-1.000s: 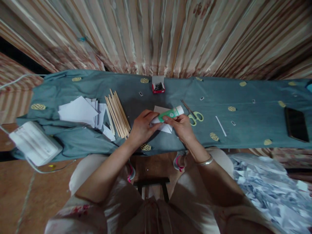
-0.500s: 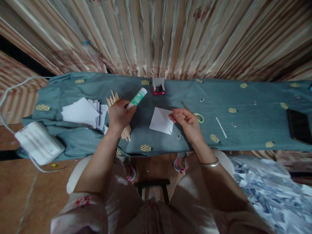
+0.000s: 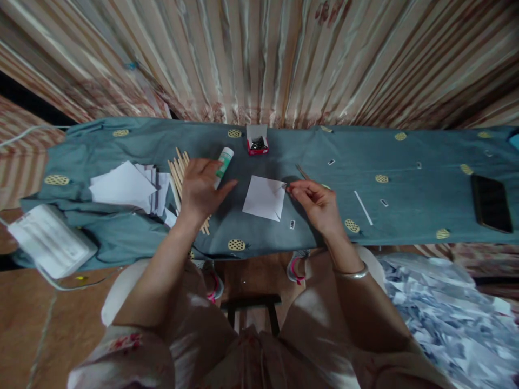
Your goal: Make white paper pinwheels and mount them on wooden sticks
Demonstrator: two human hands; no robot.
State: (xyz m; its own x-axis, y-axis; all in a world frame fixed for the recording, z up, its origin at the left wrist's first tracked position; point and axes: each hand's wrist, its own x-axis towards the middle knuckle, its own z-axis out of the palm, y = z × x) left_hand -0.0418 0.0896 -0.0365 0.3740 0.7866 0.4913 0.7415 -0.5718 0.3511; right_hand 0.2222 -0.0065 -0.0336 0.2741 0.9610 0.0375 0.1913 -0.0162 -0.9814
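My left hand [image 3: 200,189] is over the wooden sticks [image 3: 177,172], its thumb stretched away from the fingers. Beside its fingers lies a green and white glue stick [image 3: 225,159], partly hidden by the hand. A square white paper [image 3: 264,199] with slits at its corners lies flat between my hands. At its upper right corner, the fingertips of my right hand [image 3: 314,202] are pinched together. Whatever they hold is too small to make out. Behind this hand, scissors [image 3: 300,172] are mostly hidden.
A small red box [image 3: 258,146] of dark pieces stands open at the back. White papers [image 3: 121,186] are stacked at left, near a white device [image 3: 52,240] with a cable. At right lie a paper strip [image 3: 364,208] and a phone [image 3: 491,202]. Paper scraps [image 3: 446,319] fill a bag below.
My left hand has loosened from the glue stick, its thumb now spread away. My right hand stays pinched by the paper's corner. The whole view has shifted slightly.
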